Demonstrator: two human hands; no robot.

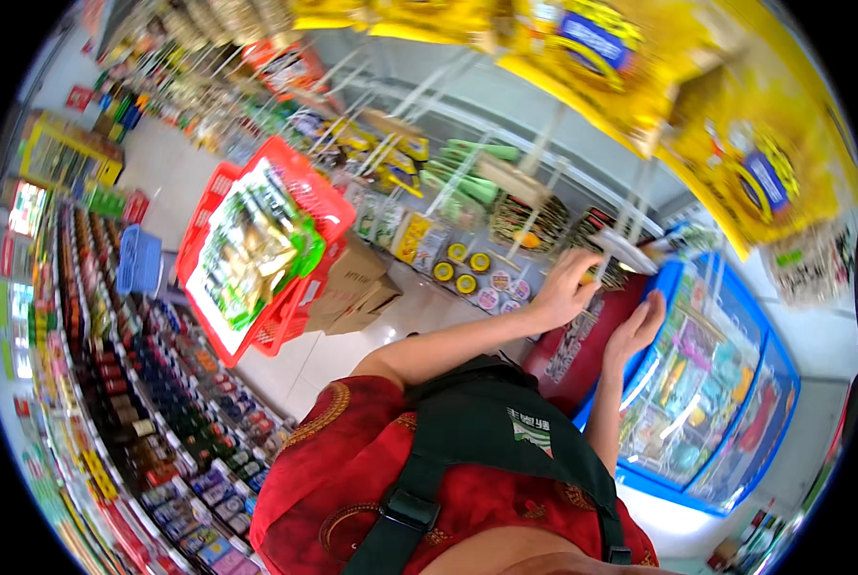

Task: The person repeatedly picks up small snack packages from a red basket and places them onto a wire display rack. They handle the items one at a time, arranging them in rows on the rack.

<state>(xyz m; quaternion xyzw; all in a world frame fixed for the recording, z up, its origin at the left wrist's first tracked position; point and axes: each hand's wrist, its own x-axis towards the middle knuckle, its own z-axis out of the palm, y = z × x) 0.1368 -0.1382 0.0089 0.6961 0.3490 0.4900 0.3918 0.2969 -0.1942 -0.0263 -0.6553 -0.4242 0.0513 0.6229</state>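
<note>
My left hand [564, 290] reaches to the display hooks, its thumb and index finger bent beside a peg's pale label holder [624, 251]. Blur leaves it unsettled whether the fingers grip anything. My right hand [637, 327] is half curled at the blue rim [666, 277] of a glass-topped chest freezer, with nothing seen in it. Dark printed packets [529, 221] hang just beyond my left hand. Below the hands is a dark red surface [580, 338] bearing writing. Round yellow-lidded tubs [465, 284] stand on the low shelf to the left.
Large yellow bags [601, 57] hang overhead at the front. Left of me, red shopping baskets [271, 338] hold green-and-white packets [256, 248], beside a cardboard box [357, 287]. A blue basket [140, 259] stands by long shelves of bottles [123, 402]. Bagged goods fill the freezer [694, 388].
</note>
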